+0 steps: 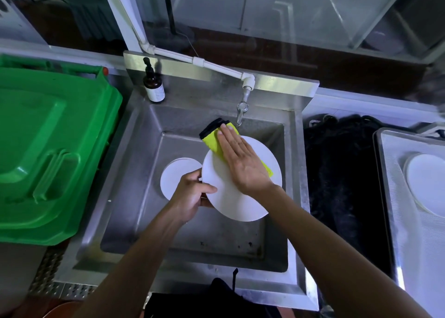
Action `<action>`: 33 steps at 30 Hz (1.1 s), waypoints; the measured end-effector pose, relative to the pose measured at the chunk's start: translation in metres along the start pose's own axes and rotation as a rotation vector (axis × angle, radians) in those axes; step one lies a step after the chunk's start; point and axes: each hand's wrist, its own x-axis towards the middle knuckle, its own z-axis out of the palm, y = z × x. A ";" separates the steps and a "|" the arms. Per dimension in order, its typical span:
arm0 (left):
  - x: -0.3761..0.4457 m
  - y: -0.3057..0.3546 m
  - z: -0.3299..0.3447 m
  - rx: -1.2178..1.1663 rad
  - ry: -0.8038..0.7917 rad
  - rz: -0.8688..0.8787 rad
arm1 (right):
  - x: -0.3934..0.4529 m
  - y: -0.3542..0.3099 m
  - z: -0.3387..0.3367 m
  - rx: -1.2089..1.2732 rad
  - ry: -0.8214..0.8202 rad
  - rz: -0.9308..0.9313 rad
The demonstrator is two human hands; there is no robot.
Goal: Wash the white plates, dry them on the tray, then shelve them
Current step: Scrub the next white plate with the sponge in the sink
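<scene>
Left grip (190,195) pinches the plate (240,197) rim; right hand (240,163) flat on cloth (212,142).
Tray (390,197) lies well right of that hand, nearer it.

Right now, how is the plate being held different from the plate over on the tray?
The held plate is tilted above the sink; the tray plate lies flat on the tray. The left hand grips the held plate's edge while the right hand presses a yellow cloth on it; nothing touches the tray plate. Both are round and white.
</scene>
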 end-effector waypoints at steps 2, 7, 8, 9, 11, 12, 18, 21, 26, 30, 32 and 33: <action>-0.002 0.002 0.002 -0.012 0.018 0.006 | 0.001 0.011 0.000 -0.010 0.044 0.050; -0.003 0.002 0.005 -0.030 0.072 0.025 | -0.005 0.025 0.003 -0.005 0.107 0.207; -0.002 0.001 0.006 -0.033 0.084 0.026 | -0.008 0.027 0.004 -0.006 0.110 0.234; -0.003 0.000 0.007 -0.038 0.097 0.027 | -0.011 0.029 0.006 -0.010 0.109 0.260; -0.003 -0.001 0.007 -0.045 0.125 0.036 | -0.019 0.033 0.010 -0.027 0.098 0.316; -0.002 -0.002 0.007 -0.048 0.137 0.039 | -0.024 0.035 0.012 -0.032 0.095 0.346; 0.002 0.003 0.009 -0.073 0.179 0.059 | -0.056 0.029 0.030 0.004 0.071 0.480; 0.004 0.004 0.010 -0.066 0.208 0.080 | -0.071 0.012 0.037 0.051 0.043 0.482; 0.009 0.001 0.009 -0.092 0.219 0.070 | -0.085 -0.025 0.041 0.118 0.059 0.427; 0.011 0.000 0.006 -0.162 0.164 0.057 | -0.080 -0.048 0.040 0.143 0.086 0.366; 0.009 0.001 0.002 -0.173 0.129 0.057 | -0.075 -0.054 0.037 0.151 0.077 0.325; 0.009 0.001 0.001 -0.166 0.115 0.061 | -0.072 -0.055 0.035 0.156 0.066 0.297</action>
